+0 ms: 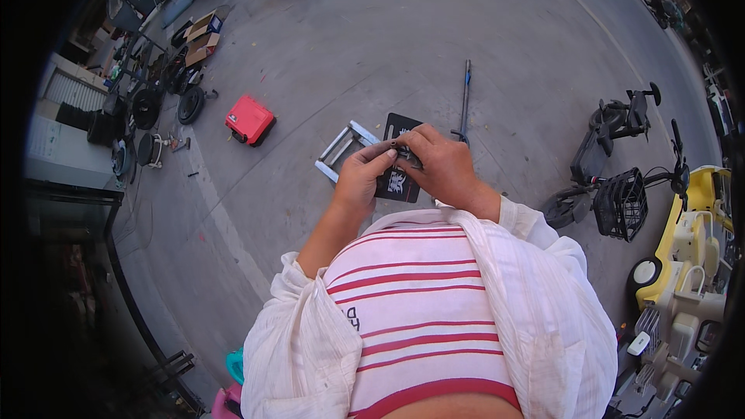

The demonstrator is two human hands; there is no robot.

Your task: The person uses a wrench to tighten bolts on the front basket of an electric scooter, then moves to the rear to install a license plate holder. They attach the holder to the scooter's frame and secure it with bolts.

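Slanting toward lower right, small dark part (pixel 408 157)

the person wears a thin, off-white overshirt (pixel 299 357), hanging open at the front, its wrinkled cloth lined with faint ribbing. both sleeves are loose and leave the left hand (pixel 362 177) and the right hand (pixel 448 164) bare. underneath is a white top (pixel 427 305) crossed by horizontal red stripes, some thin, some thicker, with a small dark marking (pixel 354 318) to one side and a broad red hem (pixel 434 386) that curves.
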